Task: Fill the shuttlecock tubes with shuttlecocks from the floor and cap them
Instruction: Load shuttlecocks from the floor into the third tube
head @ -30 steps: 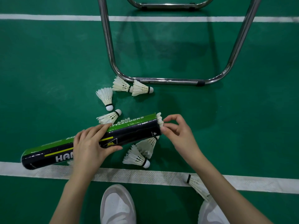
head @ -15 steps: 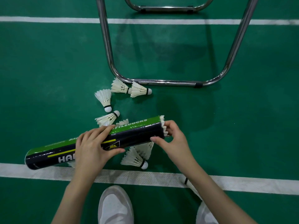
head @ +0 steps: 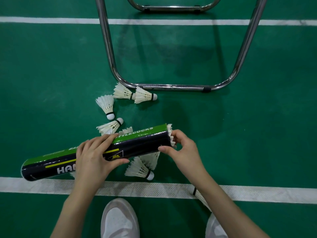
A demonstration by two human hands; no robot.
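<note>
A black and green shuttlecock tube [head: 137,143] lies nearly level above the floor, its open mouth to the right. My left hand [head: 96,157] grips its middle. White feathers of a shuttlecock [head: 170,133] stick out of the mouth. My right hand [head: 181,150] curls round that end, thumb under the rim and fingers on the feathers. Several loose shuttlecocks lie on the green floor: one [head: 106,105] and a pair [head: 133,94] beyond the tube, one [head: 109,127] beside it, one [head: 140,170] beneath it. Another [head: 199,194] lies on the white line, partly hidden by my right forearm.
A chrome tubular chair frame [head: 171,87] stands on the floor just beyond the shuttlecocks. A wide white court line [head: 154,189] crosses in front of my two white shoes [head: 118,219]. A thinner line [head: 51,20] runs along the far side.
My right hand has closed in on the tube's mouth and the feathers have gone deeper; only their tips stick out now. The tube shifted slightly right.
</note>
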